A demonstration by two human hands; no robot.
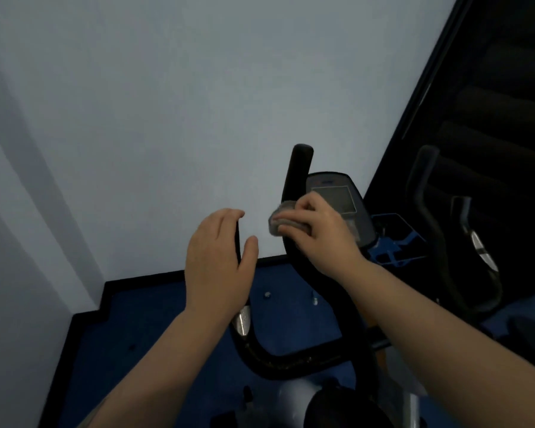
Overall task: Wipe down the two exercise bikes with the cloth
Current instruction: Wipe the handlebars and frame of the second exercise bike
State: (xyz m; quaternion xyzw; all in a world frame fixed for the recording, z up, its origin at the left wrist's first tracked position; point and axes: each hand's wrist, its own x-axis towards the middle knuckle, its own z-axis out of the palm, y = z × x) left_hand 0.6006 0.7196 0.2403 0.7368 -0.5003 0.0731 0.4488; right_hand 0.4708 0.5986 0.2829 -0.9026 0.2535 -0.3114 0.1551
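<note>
Your right hand [317,225] clutches the grey cloth [283,217] around the near bike's upright handlebar [297,180] at one o'clock. Your left hand [218,257] hovers loosely spread. Likely next: rub upward along it.

Left hand [217,257] open, fingers relaxed; right hand [317,230] curled, gripping.

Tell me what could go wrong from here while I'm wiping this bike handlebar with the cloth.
1. Your right hand holds the cloth bunched around the right handlebar, close to the console; a slip could knock the screen or press buttons.
2. Your left hand looks only loosely placed at the left handlebar, so it may not steady you if you lean.
3. The second bike stands close on the right; your elbow might bump it.
</note>
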